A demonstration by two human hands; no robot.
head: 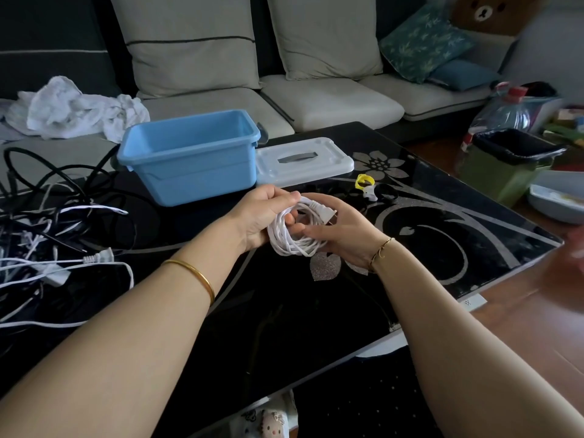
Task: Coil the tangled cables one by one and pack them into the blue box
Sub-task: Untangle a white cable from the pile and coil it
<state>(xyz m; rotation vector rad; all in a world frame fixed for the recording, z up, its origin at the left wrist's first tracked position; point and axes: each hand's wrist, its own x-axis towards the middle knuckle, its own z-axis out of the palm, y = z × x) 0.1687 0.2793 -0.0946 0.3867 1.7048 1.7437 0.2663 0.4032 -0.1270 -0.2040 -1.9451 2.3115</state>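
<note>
while both hands hang over the middle of the black glass table (pixel 284 311), the left hand (pixel 259 216) grips the coiled white cable (pixel 284 245), fingers curled through it, and the right hand (pixel 344 238) holds its other side. tangled cables (pixel 47 235) sprawl along the left edge. near the far edge the blue box (pixel 192 153) stands open, its clear lid (pixel 303 161) just beside it.

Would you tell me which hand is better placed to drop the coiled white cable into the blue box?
Probably left: the left hand grips the white coil and lies nearer the blue box.
</note>
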